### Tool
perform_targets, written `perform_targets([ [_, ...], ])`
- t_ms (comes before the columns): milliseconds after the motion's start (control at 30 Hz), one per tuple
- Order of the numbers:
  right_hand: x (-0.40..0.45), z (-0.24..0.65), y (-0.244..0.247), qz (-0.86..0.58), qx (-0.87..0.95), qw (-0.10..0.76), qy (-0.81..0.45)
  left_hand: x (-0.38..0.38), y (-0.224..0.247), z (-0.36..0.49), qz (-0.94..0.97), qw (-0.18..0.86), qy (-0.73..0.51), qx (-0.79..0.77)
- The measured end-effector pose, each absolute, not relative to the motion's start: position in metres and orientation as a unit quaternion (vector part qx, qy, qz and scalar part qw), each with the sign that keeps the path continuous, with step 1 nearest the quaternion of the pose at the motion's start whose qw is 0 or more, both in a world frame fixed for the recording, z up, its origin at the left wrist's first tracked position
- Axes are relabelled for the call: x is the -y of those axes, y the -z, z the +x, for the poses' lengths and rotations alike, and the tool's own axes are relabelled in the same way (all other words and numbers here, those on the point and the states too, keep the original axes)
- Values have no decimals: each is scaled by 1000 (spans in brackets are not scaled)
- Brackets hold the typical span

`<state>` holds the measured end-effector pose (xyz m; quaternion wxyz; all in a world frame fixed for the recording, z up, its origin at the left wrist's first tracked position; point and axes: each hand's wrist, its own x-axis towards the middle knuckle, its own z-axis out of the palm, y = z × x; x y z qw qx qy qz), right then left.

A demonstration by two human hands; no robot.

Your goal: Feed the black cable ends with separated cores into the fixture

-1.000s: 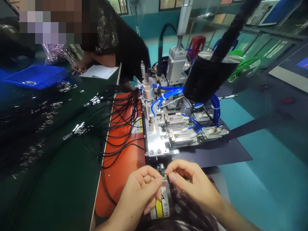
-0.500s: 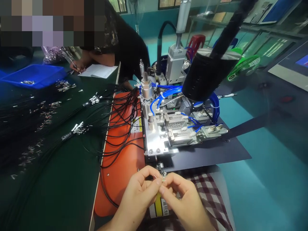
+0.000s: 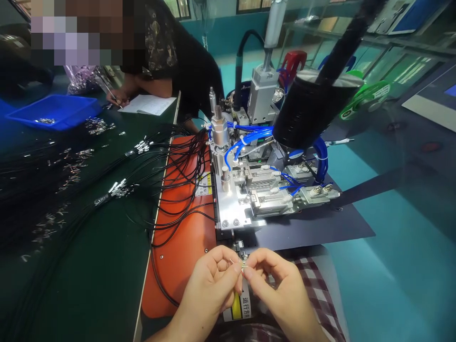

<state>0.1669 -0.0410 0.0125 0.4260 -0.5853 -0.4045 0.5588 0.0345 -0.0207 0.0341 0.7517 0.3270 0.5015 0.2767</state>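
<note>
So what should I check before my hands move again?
- Left hand pinching the thin wires: ok.
- Right hand pinching them too: cannot tell; its fingertips are right there.
- Wire tips apart: cannot tell, too tiny.
- Both hands outside the metal machine: ok, they're in front.
- Black cables lying neatly apart: not ok, they crisscross.
- Other person's hand far from yours: ok, it's by the notebook.
</note>
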Motion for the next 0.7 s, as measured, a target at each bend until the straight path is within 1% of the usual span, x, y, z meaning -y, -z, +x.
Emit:
perform_targets([
  [133, 42, 166, -10, -576, 373, 423, -592, 23, -32, 35, 337, 754, -282, -488],
  [367, 42, 165, -8, -576, 371, 443, -578, 26, -31, 35, 341, 757, -277, -483],
  [700, 44, 162, -4, -567, 322, 453, -608, 31, -24, 38, 315, 782, -300, -446],
])
